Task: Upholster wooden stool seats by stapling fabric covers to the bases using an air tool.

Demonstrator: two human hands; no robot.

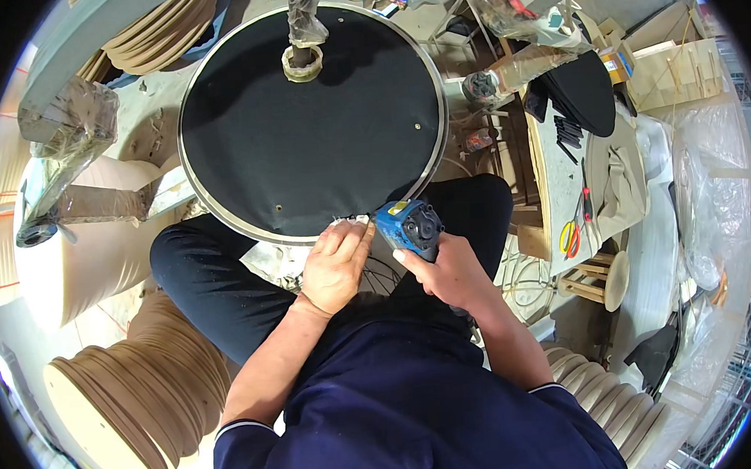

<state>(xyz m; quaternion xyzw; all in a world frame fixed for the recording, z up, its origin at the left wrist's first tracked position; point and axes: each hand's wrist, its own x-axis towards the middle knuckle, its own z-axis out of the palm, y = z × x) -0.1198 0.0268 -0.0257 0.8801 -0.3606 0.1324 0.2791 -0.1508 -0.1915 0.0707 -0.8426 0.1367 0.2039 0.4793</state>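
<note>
A large round panel (310, 144) with a black face and a pale metallic rim stands over my lap. At its near edge, my left hand (336, 265) has its fingers pressed together over the rim. Small white pieces (362, 219) show at those fingertips; their kind cannot be made out. My right hand (449, 270) is wrapped around a blue handheld power tool (409, 225) with a black end cap. The tool's narrow tip points at the rim, close beside my left fingertips. Whether the tip touches anything is too small to tell.
A wrapped metal post (302, 45) comes down onto the panel, with wrapped frame arms (90, 203) at the left. On the right-hand table (566, 193) lie scissors (572, 238) and black strips (568, 135). Stacked brown discs (156, 368) and a small wooden stool (602, 279) stand nearby.
</note>
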